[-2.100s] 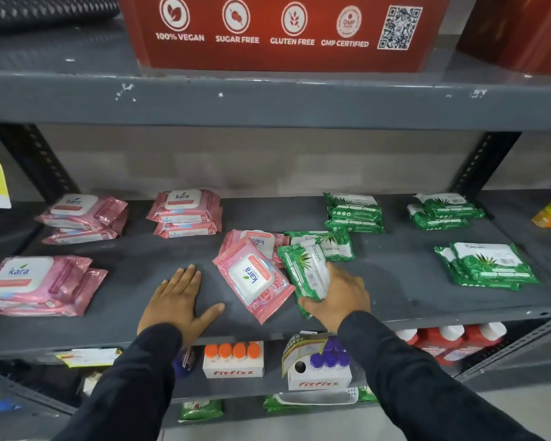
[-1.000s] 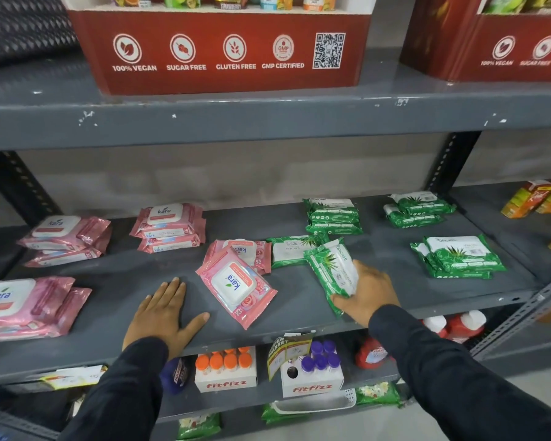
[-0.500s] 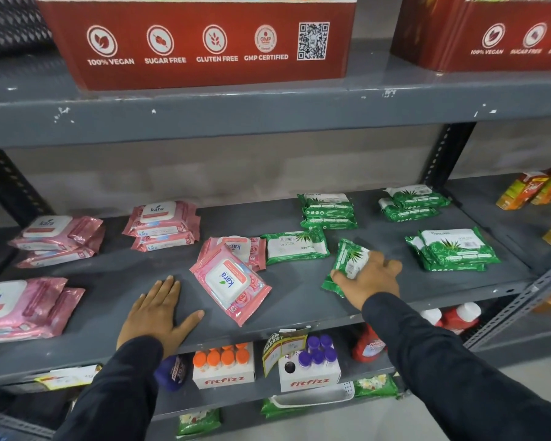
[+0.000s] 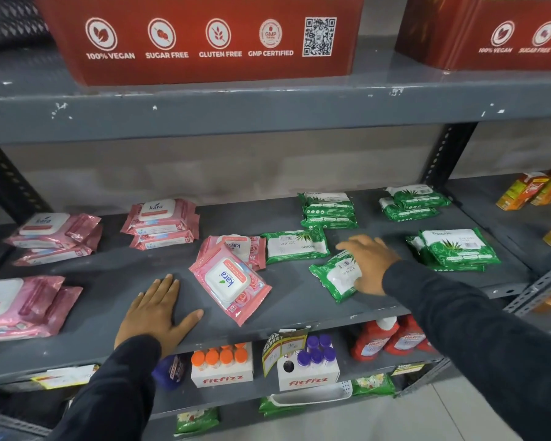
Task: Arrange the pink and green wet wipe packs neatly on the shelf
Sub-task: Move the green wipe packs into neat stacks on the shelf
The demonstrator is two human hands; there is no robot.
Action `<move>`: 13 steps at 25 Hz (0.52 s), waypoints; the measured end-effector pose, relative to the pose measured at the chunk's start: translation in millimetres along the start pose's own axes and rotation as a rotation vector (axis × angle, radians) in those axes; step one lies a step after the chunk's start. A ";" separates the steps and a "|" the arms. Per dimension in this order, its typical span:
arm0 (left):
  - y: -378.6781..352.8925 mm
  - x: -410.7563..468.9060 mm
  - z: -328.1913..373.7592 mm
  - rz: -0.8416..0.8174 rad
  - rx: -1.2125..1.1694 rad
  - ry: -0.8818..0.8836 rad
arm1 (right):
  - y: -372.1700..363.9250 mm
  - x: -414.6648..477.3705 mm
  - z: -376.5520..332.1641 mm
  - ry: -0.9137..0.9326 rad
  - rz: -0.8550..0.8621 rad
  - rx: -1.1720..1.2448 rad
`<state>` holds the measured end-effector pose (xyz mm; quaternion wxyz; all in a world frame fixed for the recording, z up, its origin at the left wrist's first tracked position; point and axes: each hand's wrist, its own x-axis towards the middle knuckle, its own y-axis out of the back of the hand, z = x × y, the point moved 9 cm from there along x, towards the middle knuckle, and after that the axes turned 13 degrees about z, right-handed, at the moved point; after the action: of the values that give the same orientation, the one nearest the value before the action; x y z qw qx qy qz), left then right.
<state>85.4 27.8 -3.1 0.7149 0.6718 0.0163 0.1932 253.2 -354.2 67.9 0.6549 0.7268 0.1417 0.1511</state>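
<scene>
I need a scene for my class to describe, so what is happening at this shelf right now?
A person in dark sleeves is sorting wet wipe packs on a grey metal shelf. The right hand rests on a green plastic wipe pack lying askew near the front. The left hand lies flat on bare shelf. Two pink plastic wipe packs overlap crookedly in the middle, beside a loose green pack. Pink stacks sit left, green stacks right.
</scene>
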 end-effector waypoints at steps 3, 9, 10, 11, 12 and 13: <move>0.6 -0.3 -0.7 0.011 -0.010 0.007 | -19.8 3.9 -5.8 0.181 -0.224 -0.261; 1.8 -0.7 -0.1 0.007 -0.001 0.010 | -23.2 19.8 -9.9 0.262 -0.222 -0.325; 1.8 -0.7 0.3 0.009 -0.004 0.009 | -23.6 21.3 -10.3 0.273 -0.216 -0.332; 1.8 -0.9 0.4 0.011 -0.008 0.009 | -24.2 22.7 -10.6 0.281 -0.215 -0.338; 2.0 -0.8 0.4 0.013 -0.011 0.009 | -24.9 23.7 -10.4 0.287 -0.217 -0.343; 2.2 -0.8 0.0 0.014 -0.012 0.010 | -25.1 24.4 -9.6 0.288 -0.224 -0.346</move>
<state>84.1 27.6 -1.2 0.7174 0.6667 0.0141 0.2016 271.4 -333.0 44.7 0.7554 0.5543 0.2855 0.2016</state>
